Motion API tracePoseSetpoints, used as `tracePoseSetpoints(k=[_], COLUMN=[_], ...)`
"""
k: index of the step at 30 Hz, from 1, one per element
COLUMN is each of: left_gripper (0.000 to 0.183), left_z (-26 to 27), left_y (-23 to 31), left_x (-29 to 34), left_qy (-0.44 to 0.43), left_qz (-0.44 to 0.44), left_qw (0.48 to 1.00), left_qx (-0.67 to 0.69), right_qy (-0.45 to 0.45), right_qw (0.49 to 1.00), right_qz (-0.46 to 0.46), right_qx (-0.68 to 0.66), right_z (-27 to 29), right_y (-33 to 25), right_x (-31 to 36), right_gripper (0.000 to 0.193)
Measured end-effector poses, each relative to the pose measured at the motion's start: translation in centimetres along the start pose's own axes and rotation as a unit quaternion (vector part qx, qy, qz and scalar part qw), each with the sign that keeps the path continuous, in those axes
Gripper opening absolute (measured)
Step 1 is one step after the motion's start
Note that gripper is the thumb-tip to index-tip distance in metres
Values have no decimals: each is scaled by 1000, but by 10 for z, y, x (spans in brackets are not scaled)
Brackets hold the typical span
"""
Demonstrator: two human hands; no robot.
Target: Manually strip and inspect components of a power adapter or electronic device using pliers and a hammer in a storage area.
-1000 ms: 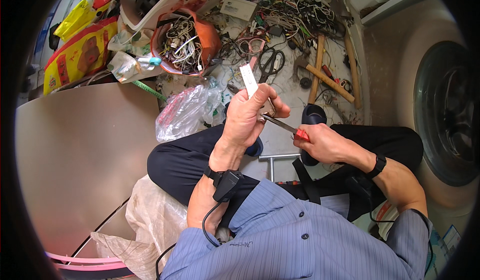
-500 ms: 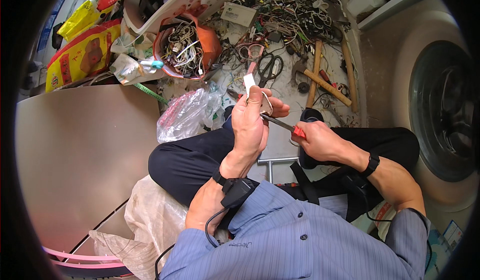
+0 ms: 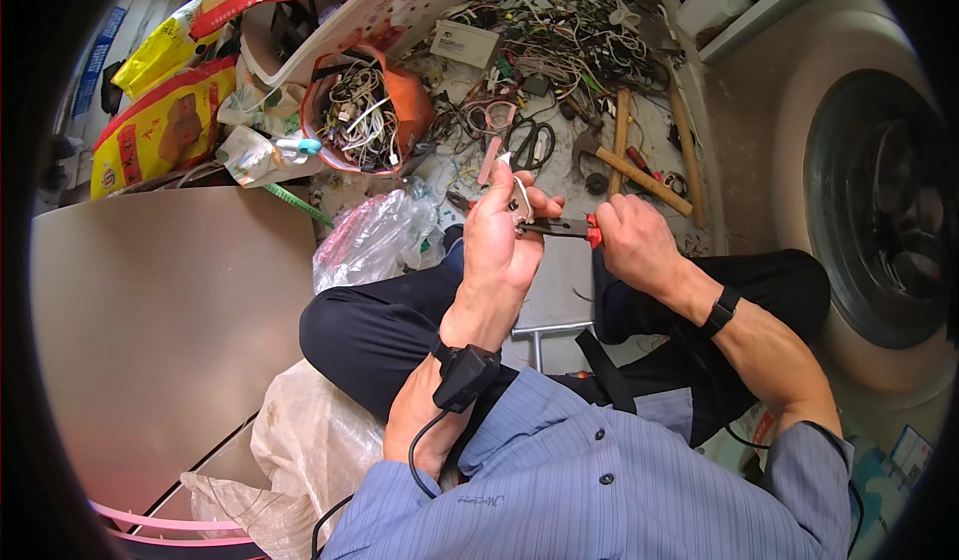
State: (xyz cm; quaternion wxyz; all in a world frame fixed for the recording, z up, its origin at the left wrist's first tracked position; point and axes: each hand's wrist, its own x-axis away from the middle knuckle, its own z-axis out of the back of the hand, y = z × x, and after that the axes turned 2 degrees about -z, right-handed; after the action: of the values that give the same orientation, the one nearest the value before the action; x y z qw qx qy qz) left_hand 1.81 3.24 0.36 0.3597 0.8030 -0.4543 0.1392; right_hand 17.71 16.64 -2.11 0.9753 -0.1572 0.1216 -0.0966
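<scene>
Swung level, metal pliers fill curled right grip; left grip clasps flat piece

Bright light (black, curved corners)

- Pale floor, littered with small scraps
- Washing machine with a round dark glass door, at the right
- White shelf at the upper right
- Smooth, beige panel at the left
- Bright light on the floor
</scene>
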Motion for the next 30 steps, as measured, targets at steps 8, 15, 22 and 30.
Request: tracePoseSetpoints(k=[8, 15, 22, 30], left_gripper=[43, 44, 44, 42], left_z=[0, 1, -8, -5], left_y=[6, 10, 21, 17], left_x=[-4, -6, -2, -6], left_qy=[-114, -154, -209, -106], left_qz=[-45, 45, 74, 26], left_qw=[992, 985, 971, 993], left_qx=[-40, 68, 88, 46], right_qy=[-225, -404, -426, -318], right_qw=[910, 549, 474, 841], right_qz=[-182, -319, -319, -216], right_qx=[-297, -659, -702, -380], right_z=[9, 36, 43, 29], right_y=[-27, -42, -37, -31], right_x=[-1, 3, -6, -11], right_gripper=[15, 34, 34, 20])
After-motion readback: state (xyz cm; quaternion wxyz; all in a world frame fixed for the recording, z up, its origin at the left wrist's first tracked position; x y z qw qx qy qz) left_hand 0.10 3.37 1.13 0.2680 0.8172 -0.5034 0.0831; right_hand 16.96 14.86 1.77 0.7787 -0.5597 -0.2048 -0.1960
